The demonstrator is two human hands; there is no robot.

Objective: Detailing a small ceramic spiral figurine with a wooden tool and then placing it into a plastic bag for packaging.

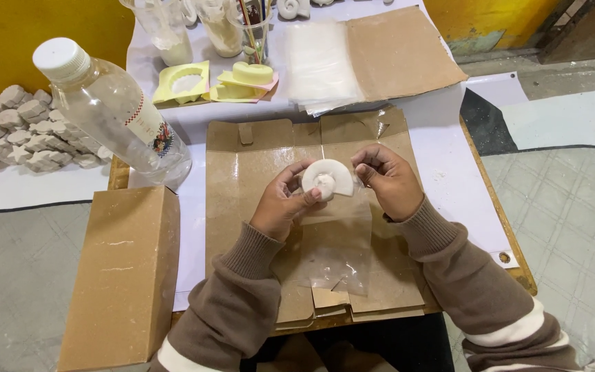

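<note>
Both hands are raised just above the middle of a flattened cardboard box (256, 158) that lies unfolded on the white-covered table (449, 165). The left hand (280, 203) grips a white semicircular plaster piece (328, 179) from the left, with the thumb pressed on its lower edge. The right hand (390, 180) is curled, its fingertips meeting the right edge of the plaster piece and pinching the top of a clear plastic bag (339, 248). The bag hangs from the hands and drapes down over the flattened box toward the person; whether the piece sits partly inside the bag mouth cannot be determined. Both forearms are in brown sleeves (242, 289) with a cream stripe. To the left, a closed brown cardboard box (122, 275) stands at the table edge. Behind it, a clear plastic bottle (111, 110) with a white cap leans close to the camera. At the far side of the table lie yellow moulds (218, 81), a stack of clear bags (321, 65) on a cardboard sheet (401, 52), and clear jars (194, 27). A pile of pale cast pieces (22, 131) lies beyond the table on the left.
</note>
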